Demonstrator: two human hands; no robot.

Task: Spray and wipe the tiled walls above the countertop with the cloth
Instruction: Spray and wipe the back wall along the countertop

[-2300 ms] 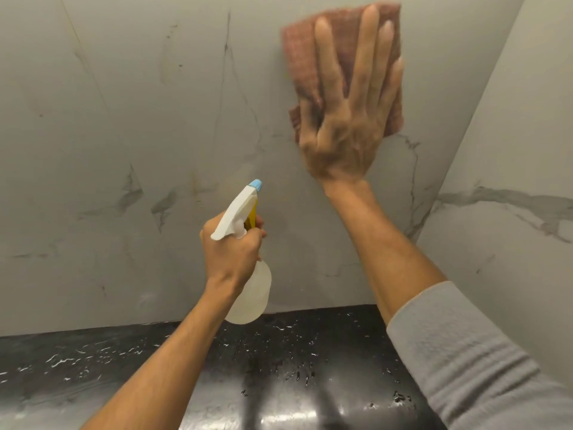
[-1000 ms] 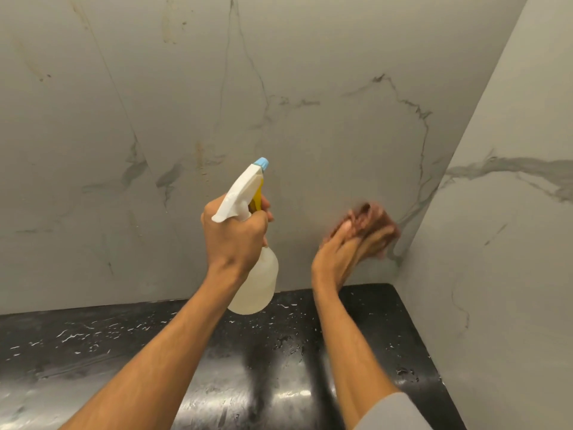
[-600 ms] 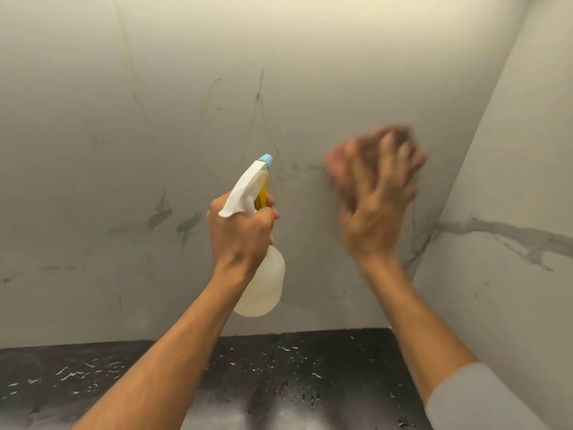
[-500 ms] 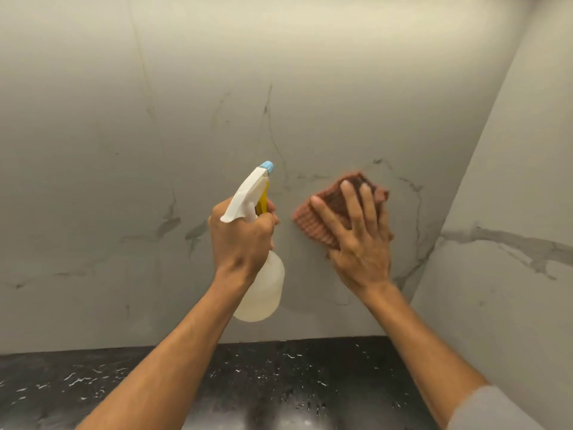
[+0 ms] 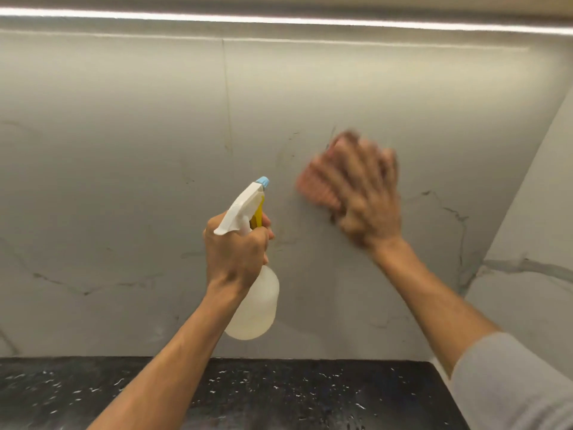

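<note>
My right hand (image 5: 366, 197) presses a reddish-brown cloth (image 5: 316, 184) flat against the grey marble-look tiled back wall (image 5: 124, 150), right of centre; hand and cloth are motion-blurred. Only the cloth's left edge shows past my fingers. My left hand (image 5: 235, 252) grips the neck of a translucent white spray bottle (image 5: 254, 308) with a white trigger head, yellow lever and blue nozzle. The nozzle points up and right at the wall, just left of the cloth.
A black speckled countertop (image 5: 279, 395), wet with droplets, runs along the bottom. A second tiled wall (image 5: 527, 243) meets the back wall in a corner at the right. A bright light strip (image 5: 279, 20) runs along the top under a cabinet.
My right hand has swept the cloth over the wall, from high up down to the corner and back up to mid height. The left hand has held the bottle nearly still. The view has tilted upward.
</note>
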